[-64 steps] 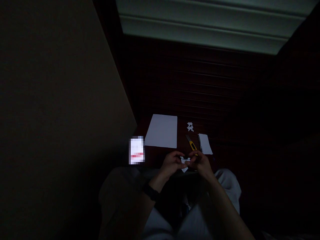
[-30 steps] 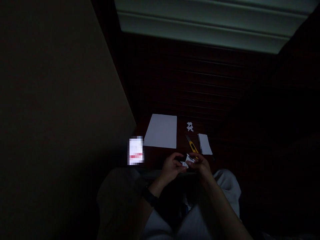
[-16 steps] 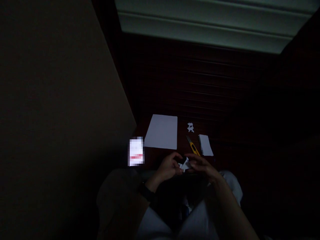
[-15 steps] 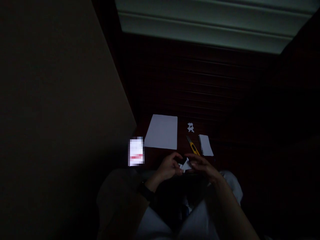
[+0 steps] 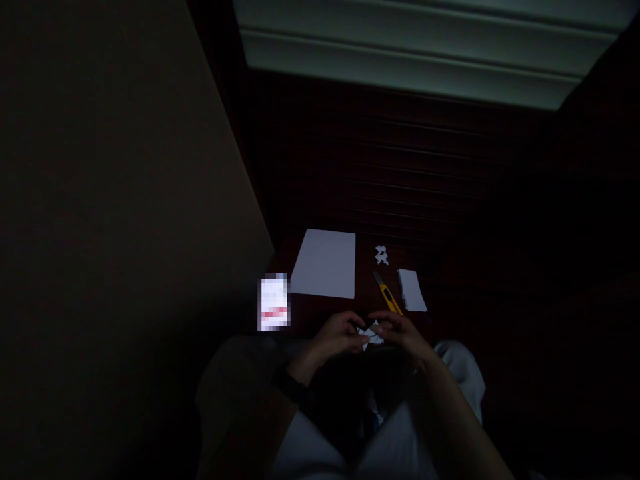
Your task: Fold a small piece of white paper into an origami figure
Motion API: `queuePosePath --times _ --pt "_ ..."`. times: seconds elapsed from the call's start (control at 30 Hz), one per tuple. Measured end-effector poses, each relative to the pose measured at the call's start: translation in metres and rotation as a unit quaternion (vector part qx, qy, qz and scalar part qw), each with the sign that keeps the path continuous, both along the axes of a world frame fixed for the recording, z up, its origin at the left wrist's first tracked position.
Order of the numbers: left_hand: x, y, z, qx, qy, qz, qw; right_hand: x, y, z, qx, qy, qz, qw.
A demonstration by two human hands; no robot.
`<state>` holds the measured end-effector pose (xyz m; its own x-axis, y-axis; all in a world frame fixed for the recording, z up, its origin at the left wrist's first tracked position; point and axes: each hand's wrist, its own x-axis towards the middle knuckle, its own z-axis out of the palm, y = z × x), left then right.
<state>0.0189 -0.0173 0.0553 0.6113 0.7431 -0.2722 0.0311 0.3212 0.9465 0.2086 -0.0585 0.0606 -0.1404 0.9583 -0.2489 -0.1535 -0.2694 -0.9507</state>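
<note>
In dim light, my left hand [image 5: 336, 335] and my right hand [image 5: 403, 333] meet over the near edge of a dark table [image 5: 450, 293]. Between their fingertips is a small folded white paper piece [image 5: 371, 333], pinched from both sides. A dark watch sits on my left wrist [image 5: 293, 387]. Just beyond my right hand lies a yellow utility knife [image 5: 388, 296].
A white paper sheet [image 5: 325, 263] lies at the table's left. A small folded paper shape [image 5: 381, 254] sits farther back, and a narrow white paper strip [image 5: 412, 290] lies right of the knife. A lit, blurred screen [image 5: 273, 302] glows at the left. A tan wall [image 5: 100, 200] stands close.
The paper piece has turned between my fingers, and my right hand's fingers have closed in on it from a flatter, more stretched pose. Items on the table have not moved.
</note>
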Motion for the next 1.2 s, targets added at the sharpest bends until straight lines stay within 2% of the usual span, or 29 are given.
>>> queuePosePath --times 0.13,0.4,0.83,1.0,1.2 --pt "0.006 -0.003 -0.01 0.021 0.017 0.069 0.997 -0.004 -0.001 -0.006 -0.015 0.031 -0.017 0.999" --pt "0.016 -0.01 -0.021 0.04 0.003 0.135 0.99 -0.009 -0.004 -0.016 -0.038 0.076 -0.048 0.995" --pt "0.023 -0.011 -0.014 0.033 -0.012 0.209 0.977 -0.01 -0.001 -0.021 -0.065 0.106 -0.085 0.989" --pt "0.024 -0.01 -0.013 0.059 -0.004 0.233 0.971 -0.01 0.001 -0.022 -0.086 0.13 -0.083 0.984" --pt "0.025 -0.01 -0.012 0.069 0.009 0.226 0.972 -0.016 0.001 -0.025 -0.078 0.12 -0.092 0.985"
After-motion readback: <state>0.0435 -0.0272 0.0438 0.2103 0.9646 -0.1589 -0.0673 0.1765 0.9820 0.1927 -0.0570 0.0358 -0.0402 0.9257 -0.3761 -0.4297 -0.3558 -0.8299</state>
